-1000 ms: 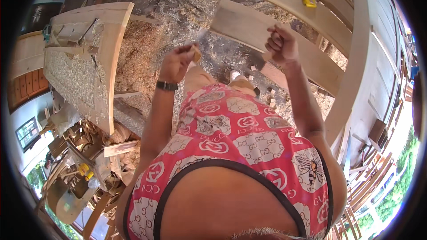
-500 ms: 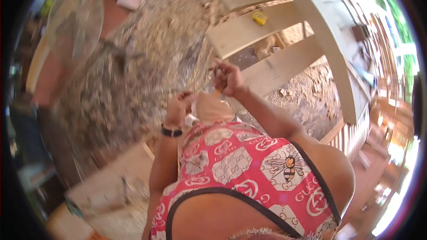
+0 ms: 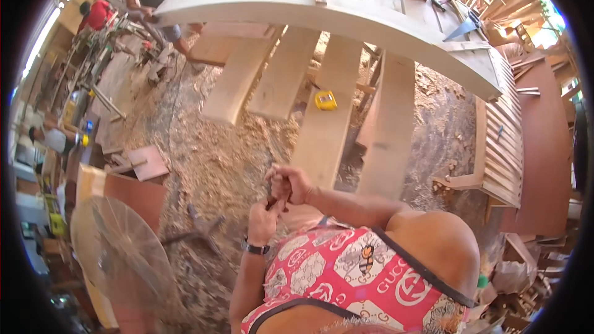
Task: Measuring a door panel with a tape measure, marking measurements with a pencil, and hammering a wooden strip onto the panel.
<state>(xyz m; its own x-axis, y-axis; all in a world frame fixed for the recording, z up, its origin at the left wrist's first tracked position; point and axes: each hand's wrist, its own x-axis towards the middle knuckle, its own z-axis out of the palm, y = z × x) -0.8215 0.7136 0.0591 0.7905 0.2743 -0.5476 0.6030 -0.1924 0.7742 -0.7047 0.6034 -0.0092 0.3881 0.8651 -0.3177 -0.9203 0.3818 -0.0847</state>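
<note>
Left hand (image 3: 263, 219) and right hand (image 3: 292, 185) have drawn together, touching; I cannot tell what they grip. Flat, pale planks (image 3: 322, 148) overhang curly shavings (image 3: 229, 154).

Yellow tape measure (image 3: 325, 101) looks like hard plastic, slightly glossy; plank (image 3: 322, 145) under it is bare pale wood, smooth, matt; wood shavings (image 3: 229, 148) to its left look rough, loose; pink-and-white top (image 3: 322, 263) below it is smooth printed cloth.

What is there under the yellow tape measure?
Under the yellow tape measure lies a pale wooden board; the patch directly beneath is covered and cannot be seen.
</note>
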